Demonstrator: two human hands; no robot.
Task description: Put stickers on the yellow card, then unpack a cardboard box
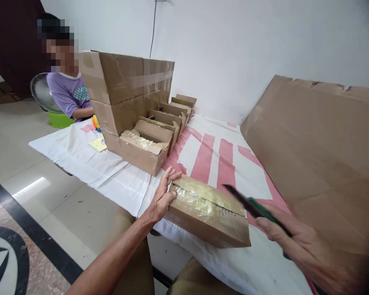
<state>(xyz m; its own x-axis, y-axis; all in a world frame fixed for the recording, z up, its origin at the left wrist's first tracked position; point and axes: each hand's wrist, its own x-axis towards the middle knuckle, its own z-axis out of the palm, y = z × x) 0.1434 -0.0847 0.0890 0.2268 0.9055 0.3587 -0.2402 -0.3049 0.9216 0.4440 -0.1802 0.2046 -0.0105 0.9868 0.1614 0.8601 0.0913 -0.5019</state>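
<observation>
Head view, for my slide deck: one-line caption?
Left hand steadies a taped cardboard box while right hand holds a green-handled knife.

arms: bare, no sleeves | legs: tan trousers

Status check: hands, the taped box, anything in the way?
Left hand steadies taped box at its end. Right hand grips green-handled knife over it. Nothing in the way.

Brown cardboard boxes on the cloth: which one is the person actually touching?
The flat, tape-covered brown cardboard box nearest the camera, alone at the table's edge; the left hand rests on its end. The others sit in a row farther back.
</observation>
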